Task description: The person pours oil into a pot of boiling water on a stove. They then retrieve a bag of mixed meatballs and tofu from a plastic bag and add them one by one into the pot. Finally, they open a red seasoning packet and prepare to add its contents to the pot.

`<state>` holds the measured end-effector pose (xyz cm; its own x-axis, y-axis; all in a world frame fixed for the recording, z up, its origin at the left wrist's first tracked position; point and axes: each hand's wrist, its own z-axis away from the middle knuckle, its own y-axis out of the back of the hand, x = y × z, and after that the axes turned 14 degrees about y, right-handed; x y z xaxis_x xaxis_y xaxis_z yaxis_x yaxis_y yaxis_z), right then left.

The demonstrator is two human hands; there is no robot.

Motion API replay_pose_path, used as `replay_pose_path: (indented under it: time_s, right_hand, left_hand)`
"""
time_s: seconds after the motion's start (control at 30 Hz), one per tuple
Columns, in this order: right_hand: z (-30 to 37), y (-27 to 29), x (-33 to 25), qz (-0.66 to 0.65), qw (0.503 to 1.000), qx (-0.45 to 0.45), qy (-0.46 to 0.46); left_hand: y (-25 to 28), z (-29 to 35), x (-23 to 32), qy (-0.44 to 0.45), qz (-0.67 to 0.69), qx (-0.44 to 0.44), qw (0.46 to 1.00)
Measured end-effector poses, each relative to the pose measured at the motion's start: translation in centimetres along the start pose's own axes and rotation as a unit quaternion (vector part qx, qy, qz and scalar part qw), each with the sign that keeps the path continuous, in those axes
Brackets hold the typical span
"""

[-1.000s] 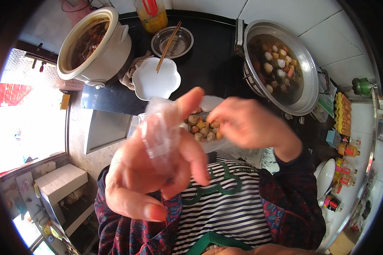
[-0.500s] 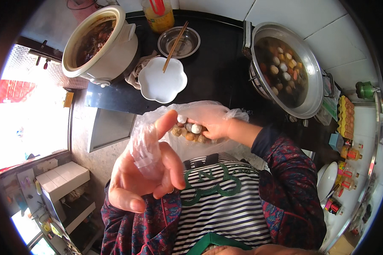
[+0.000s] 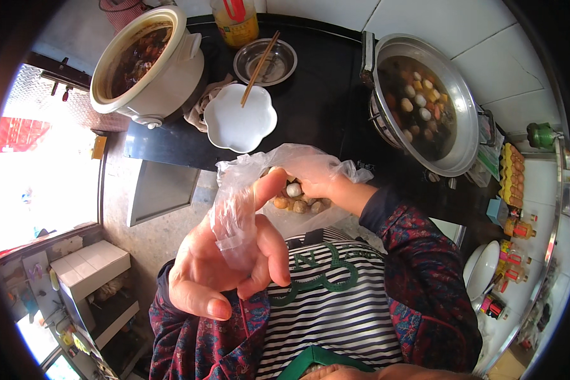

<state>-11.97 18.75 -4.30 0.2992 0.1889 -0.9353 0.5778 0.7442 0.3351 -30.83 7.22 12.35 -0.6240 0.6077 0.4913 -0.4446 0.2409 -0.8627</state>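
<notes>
- Plastic bag (image 3: 253, 166), thin, clear and slightly milky, crinkled along its mouth and shiny where light strikes the folds; it is in front of the striped top (image 3: 329, 316), at the near side of the black desk (image 3: 323, 82)
- Balls (image 3: 297, 204) lie inside it: a bright white one among tan and brown ones, some blurred by the film
- Left hand (image 3: 234, 263), palm up: the grip is loose, fingers apart and lightly bent, with a twisted strip of the bag running across the palm
- Right hand (image 3: 323, 180) reaches into the bag at the wrist, film lying over its back; its fingertips are hidden, so I cannot tell whether that grip is closed on anything
- Beyond the bag on the desk are a white flower-shaped dish (image 3: 234, 120), a metal bowl (image 3: 282, 66) with chopsticks (image 3: 259, 71) laid across, and a cream pot (image 3: 177, 82); a wide metal pan (image 3: 465, 136) of balls in broth is to the right
- Writing: no print shows on the bag; the striped top carries green lettering, partly folded; the yellow bottle (image 3: 237, 28) has a label too small to read
</notes>
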Motion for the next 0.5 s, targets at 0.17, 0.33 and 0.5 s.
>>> replay_pose_path:
  time_s: [0.17,0.33,0.5]
  right_hand:
    - [0.3,0.2,2.6,0.17,0.967,-0.009,0.191]
    - [0.0,-0.3,3.8,0.23,0.957,-0.024,0.177]
    - [0.0,0.5,3.4,0.207,0.96,-0.044,0.185]
  left_hand:
    - [-0.2,-0.1,-0.1,-0.005,0.009,0.011,1.0]
    - [-0.5,-0.3,-0.2,-0.007,0.007,0.019,1.0]
    - [-0.8,-0.8,-0.2,-0.014,0.007,0.017,1.0]
